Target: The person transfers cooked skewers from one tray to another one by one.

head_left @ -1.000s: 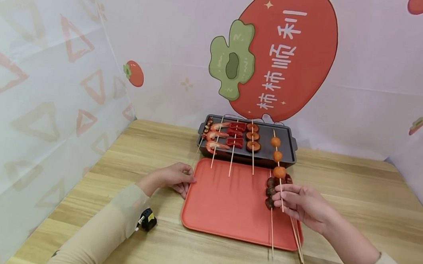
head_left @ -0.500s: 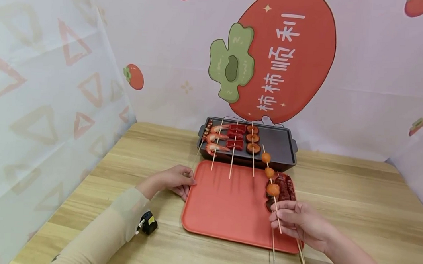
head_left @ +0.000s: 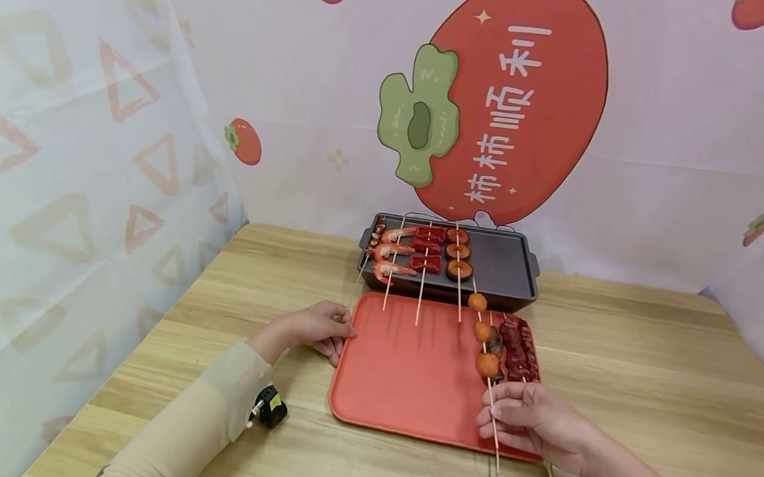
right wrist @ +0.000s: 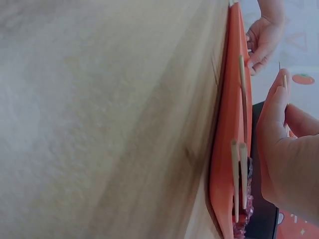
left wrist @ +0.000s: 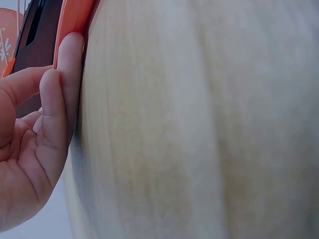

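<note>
Small black device [head_left: 271,407], yellow-marked: seen against the light left sleeve [head_left: 198,409], above the wooden table [head_left: 635,353]. Left hand [head_left: 319,329]: thumb and fingers closed on the left rim of the red tray [head_left: 407,377], which is laid flat on the table. Dark grill pan [head_left: 501,255]: placed just behind the tray; on it, from left, are ranged a skewer of small pieces [head_left: 376,234], a shrimp skewer [head_left: 394,252], a skewer of red pieces [head_left: 426,263] and a skewer of round slices [head_left: 459,270], their sticks pointed towards the tray. Skewer of three orange balls [head_left: 488,364]: held tilted above the tray's right part, its tip seen against the pan's front edge. Dark-ball skewer [head_left: 495,340]: laid on the tray, partly hidden by the orange balls. Dark red meat skewers [head_left: 513,346]: laid along the tray's right side. Right hand [head_left: 531,423]: the orange-ball stick is pinched between thumb and fingers
</note>
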A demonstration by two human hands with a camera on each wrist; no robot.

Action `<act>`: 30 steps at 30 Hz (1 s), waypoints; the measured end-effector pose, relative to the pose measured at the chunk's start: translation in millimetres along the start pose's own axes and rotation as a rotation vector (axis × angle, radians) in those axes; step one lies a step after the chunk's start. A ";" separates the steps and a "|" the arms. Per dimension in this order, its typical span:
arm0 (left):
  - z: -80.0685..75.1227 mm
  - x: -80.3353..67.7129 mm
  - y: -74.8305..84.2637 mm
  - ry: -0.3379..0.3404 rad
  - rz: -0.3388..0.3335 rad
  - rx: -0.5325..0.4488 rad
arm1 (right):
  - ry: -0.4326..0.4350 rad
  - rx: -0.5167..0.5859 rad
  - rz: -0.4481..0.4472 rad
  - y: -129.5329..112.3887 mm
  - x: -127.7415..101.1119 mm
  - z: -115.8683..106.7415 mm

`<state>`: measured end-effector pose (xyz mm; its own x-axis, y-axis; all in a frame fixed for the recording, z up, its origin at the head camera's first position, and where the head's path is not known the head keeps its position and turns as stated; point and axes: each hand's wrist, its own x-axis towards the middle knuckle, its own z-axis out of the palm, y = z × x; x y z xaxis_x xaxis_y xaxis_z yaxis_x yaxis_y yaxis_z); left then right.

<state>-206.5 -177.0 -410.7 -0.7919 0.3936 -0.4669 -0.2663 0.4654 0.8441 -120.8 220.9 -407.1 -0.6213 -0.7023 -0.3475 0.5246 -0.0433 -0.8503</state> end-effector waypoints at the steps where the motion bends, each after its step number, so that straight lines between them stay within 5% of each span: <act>1: 0.2 -0.2 0.2 -0.003 0.004 -0.001 | -0.005 0.000 0.004 1.0 -0.3 0.3; 30: 2.6 0.2 -2.2 0.018 -0.008 -0.017 | -0.006 -0.015 0.077 15.3 -9.3 1.5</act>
<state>-204.6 -175.9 -413.2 -0.7997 0.3756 -0.4685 -0.2813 0.4550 0.8449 -106.1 225.7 -416.3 -0.5756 -0.7076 -0.4099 0.5620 0.0218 -0.8268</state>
